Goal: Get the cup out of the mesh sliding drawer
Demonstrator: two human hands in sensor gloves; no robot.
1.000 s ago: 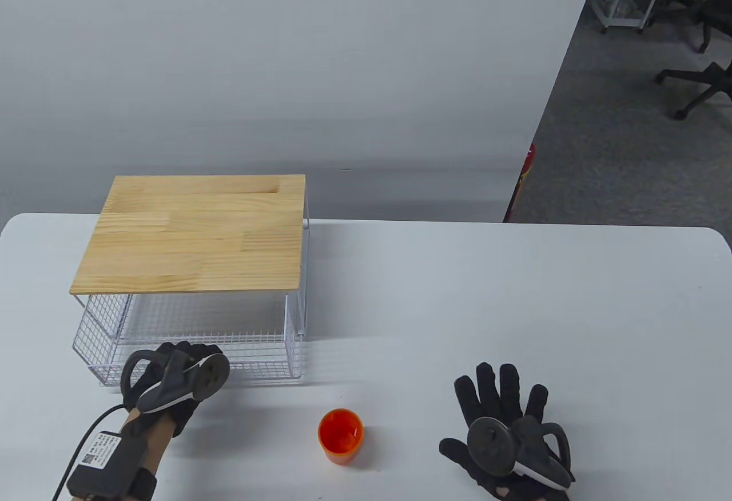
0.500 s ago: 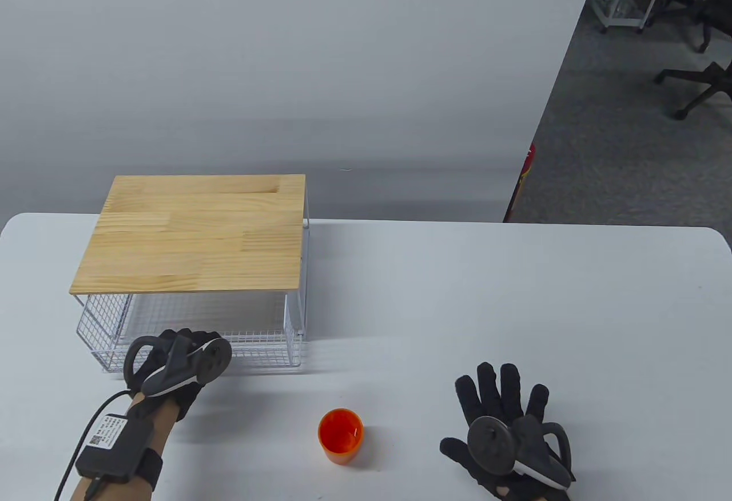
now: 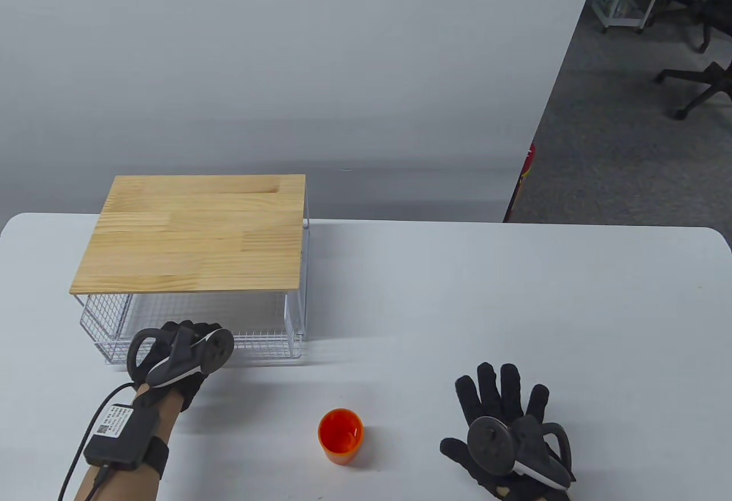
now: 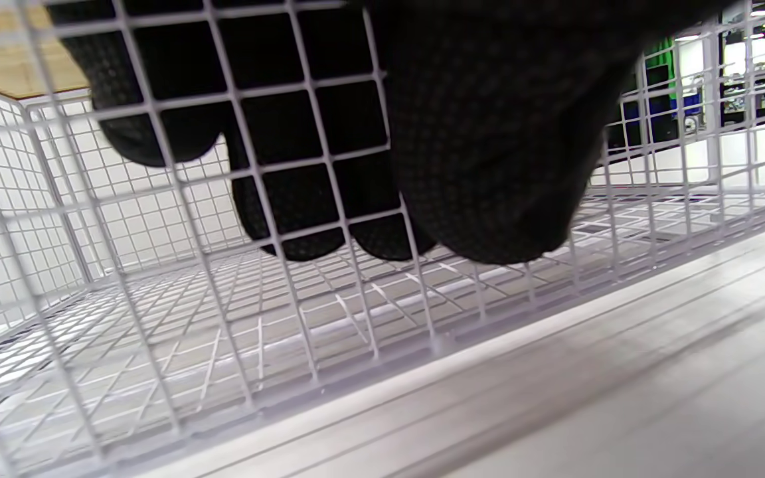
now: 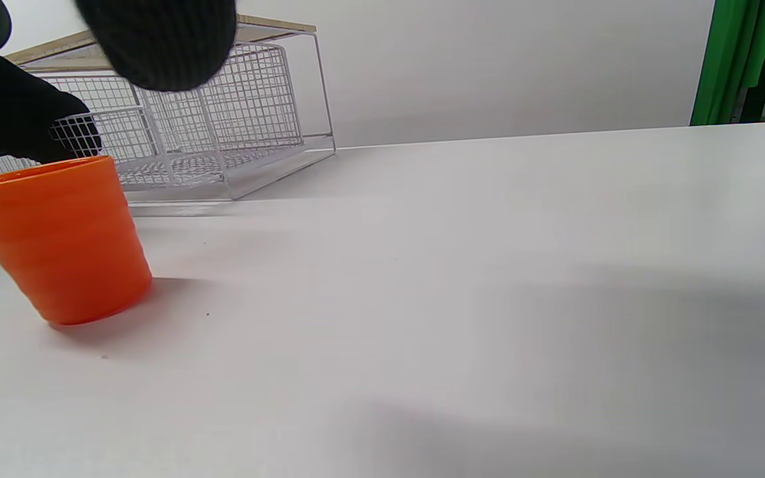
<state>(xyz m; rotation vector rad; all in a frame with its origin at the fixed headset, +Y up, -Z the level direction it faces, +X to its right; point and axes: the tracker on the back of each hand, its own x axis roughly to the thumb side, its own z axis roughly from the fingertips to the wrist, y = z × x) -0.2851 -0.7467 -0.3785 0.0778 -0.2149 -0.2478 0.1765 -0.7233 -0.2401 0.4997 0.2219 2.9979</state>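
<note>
An orange cup (image 3: 341,435) stands upright on the white table, outside the drawer; it also shows in the right wrist view (image 5: 57,239). The white mesh drawer (image 3: 263,344) sticks out a little from under the wooden-topped frame (image 3: 194,232) and holds nothing. My left hand (image 3: 183,341) grips the drawer's front wall. In the left wrist view the fingers (image 4: 303,199) hang inside the mesh (image 4: 157,372) and the thumb lies outside it. My right hand (image 3: 492,404) rests flat on the table with fingers spread, right of the cup and apart from it.
The table's right edge (image 3: 723,306) borders open floor with office chairs. A white wall stands behind the table. The frame's wire legs (image 5: 323,86) stand on the table at its left.
The drawer has slid back under the wooden top, with my left hand moving away with it. The cup and my right hand have not moved.
</note>
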